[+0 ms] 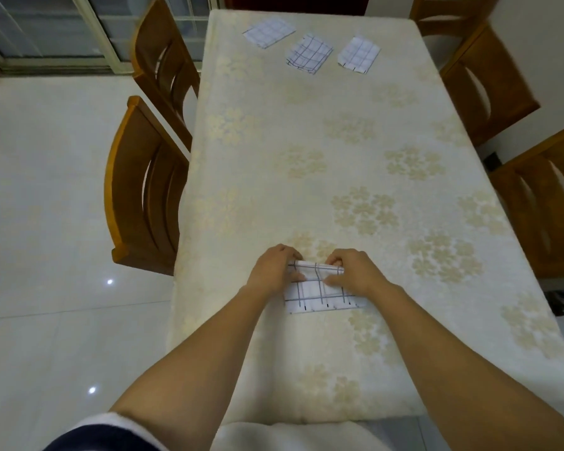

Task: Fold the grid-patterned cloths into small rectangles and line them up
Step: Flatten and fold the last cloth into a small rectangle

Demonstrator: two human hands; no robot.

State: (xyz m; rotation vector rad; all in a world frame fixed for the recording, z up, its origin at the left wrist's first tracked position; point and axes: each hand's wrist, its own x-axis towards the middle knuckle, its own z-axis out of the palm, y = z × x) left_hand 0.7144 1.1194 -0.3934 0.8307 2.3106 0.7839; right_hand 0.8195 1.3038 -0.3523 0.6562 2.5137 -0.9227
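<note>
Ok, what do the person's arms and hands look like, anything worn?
No gloves, rings or watch show on the left hand or right hand. The left forearm and right forearm are uncovered. Only at the picture's bottom edge, by the left upper arm, is clothing: a navy garment edged with a white fleecy band.

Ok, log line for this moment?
step: folding cloth | left hand, right hand: pinching its far edge | done: three folded cloths, far end

The table [339, 157] bears three folded cloths [309, 53] far off, a fourth cloth [319, 296] near.
</note>
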